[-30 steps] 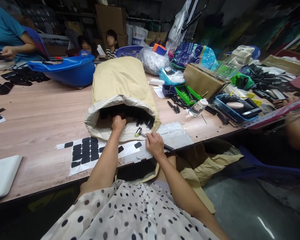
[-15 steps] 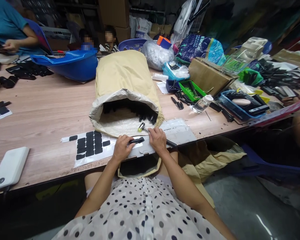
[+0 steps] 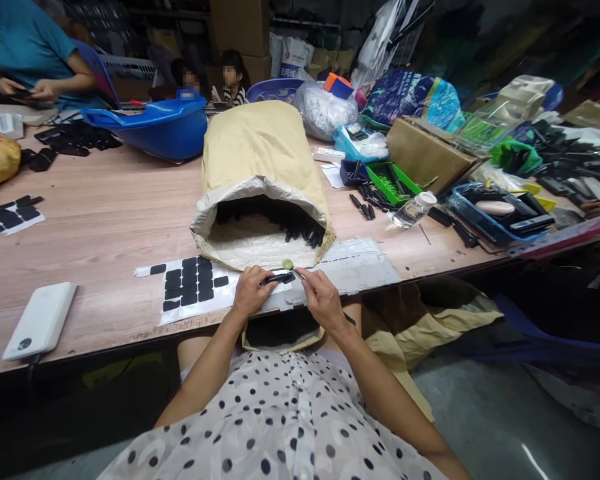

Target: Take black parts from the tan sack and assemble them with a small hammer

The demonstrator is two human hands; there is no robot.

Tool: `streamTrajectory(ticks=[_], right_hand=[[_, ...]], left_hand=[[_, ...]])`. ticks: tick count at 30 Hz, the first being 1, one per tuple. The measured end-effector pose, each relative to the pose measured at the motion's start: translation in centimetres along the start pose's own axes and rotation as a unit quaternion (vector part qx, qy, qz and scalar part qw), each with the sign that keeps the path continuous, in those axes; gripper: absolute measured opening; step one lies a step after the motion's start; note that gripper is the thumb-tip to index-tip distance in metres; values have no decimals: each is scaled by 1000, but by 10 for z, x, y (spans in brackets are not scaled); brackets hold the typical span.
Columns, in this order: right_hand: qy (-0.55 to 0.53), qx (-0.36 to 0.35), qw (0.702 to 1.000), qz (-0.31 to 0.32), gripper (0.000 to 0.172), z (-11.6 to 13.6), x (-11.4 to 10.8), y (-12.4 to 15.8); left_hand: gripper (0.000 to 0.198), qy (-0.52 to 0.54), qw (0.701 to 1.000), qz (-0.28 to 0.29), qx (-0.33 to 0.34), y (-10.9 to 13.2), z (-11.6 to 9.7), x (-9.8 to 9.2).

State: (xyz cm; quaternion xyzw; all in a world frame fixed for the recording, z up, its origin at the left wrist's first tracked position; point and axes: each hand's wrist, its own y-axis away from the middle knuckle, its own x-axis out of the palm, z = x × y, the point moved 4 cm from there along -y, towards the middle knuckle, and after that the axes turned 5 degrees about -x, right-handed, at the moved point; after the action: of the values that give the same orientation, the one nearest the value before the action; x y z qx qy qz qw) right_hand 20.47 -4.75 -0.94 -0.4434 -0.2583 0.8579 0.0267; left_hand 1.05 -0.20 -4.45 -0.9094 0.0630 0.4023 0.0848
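My left hand [image 3: 251, 290] is closed on a small black plastic part [image 3: 279, 278], holding it low over the grey board [image 3: 365, 260] at the table's front edge. In my right hand [image 3: 323, 298] is a small hammer [image 3: 288, 265] with a yellow-green face, gripped by its handle near the head. The hammer head is just above the black part; whether they touch I cannot tell. Beside my left hand lies a white sheet [image 3: 153, 271] with rows of black stickers [image 3: 190, 280]. Behind both hands a paper sack [image 3: 260, 140] lies with its mouth toward me and black parts inside.
A white power bank [image 3: 40, 320] lies at the left. Across the table are a blue basin [image 3: 150, 130], a green tray [image 3: 393, 183], a clear bottle [image 3: 414, 210] and a blue bin [image 3: 503, 213] of parts. Another sack [image 3: 420, 320] hangs below the edge. A co-worker [image 3: 35, 60] sits far left.
My right hand has turned the hammer, so its yellow-green face now shows and its head is nearer the black part. My left hand keeps its hold. The whole view has shifted slightly.
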Motion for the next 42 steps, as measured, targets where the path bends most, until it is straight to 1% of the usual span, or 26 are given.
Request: streamTrajectory(ticks=[3,6,8,10,14,19,23,26,29,32,36,42], right_hand=[[-2,-7,1000,12,42,7,0,9],[10,-7,999,30,41,9,2,14],[19,2,999,40,41,8,3,14],[25,7,999,36,42,9,3,13],[18,-14,999,24,43,17,4,10],[9,-23,999,48,40,21,11,10],[13,-9,1000,23,37,7,7,-6],[72,18,997,0,34,-17,4,-27],[145,29,989,10,34,-41,9,-45],[187,21,982,25,34,-55,18,-50],[208,8,978,18,33,-59,27,-44],[219,6,975,18,33,-59,30,-41]], left_hand=[[18,2,1000,2,1,-1,0,1],[17,1,1000,4,-6,-1,-1,1],[17,0,1000,5,-9,-1,-2,1],[18,1,1000,7,-11,-2,-3,1],[16,5,1000,13,-11,-2,-4,0],[10,5,1000,19,-15,-3,-6,-1],[14,5,1000,17,-18,-4,-7,-1],[15,7,1000,18,-17,-3,-7,0],[16,14,999,28,-16,-3,-6,0],[19,20,999,28,-18,-2,-7,0],[23,22,999,30,-19,0,-8,0],[27,13,999,32,-14,0,-12,-5]])
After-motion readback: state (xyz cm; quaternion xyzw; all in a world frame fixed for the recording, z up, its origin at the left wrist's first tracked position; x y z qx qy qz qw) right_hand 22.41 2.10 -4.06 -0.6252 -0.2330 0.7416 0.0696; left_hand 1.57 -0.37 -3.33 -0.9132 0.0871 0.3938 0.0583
